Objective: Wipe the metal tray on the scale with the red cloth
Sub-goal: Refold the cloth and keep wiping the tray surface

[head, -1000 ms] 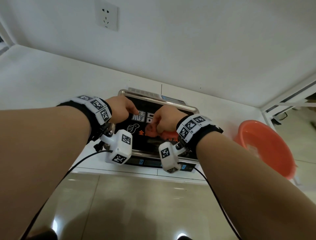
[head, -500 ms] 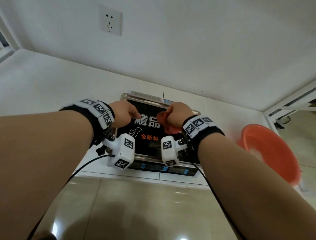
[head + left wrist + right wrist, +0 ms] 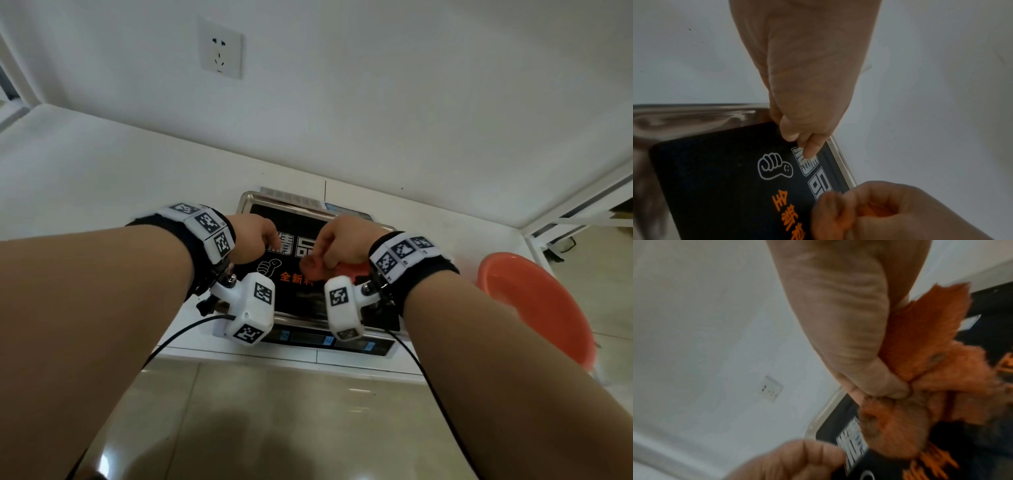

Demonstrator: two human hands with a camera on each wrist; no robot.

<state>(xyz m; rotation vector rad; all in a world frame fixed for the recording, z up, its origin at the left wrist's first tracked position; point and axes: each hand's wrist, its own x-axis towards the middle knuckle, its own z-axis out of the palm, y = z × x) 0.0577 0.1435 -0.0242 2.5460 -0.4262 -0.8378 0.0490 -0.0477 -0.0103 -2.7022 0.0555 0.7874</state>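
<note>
The metal tray sits on the scale, with a black printed sheet covering its floor. My right hand grips the bunched red cloth and holds it down on the sheet near the middle. In the right wrist view, thumb and fingers pinch the red cloth above the tray rim. My left hand is at the tray's left side. Its index fingertip presses on the black sheet, beside the shiny tray edge.
An orange plastic basin stands right of the scale at the counter's end. The white counter stretches left, against a white wall with a socket. Glossy floor tiles lie below the counter's front edge.
My right hand pushed the red cloth to the far side of the tray, then drew it back toward me. The left hand has stayed pressed on the sheet.
</note>
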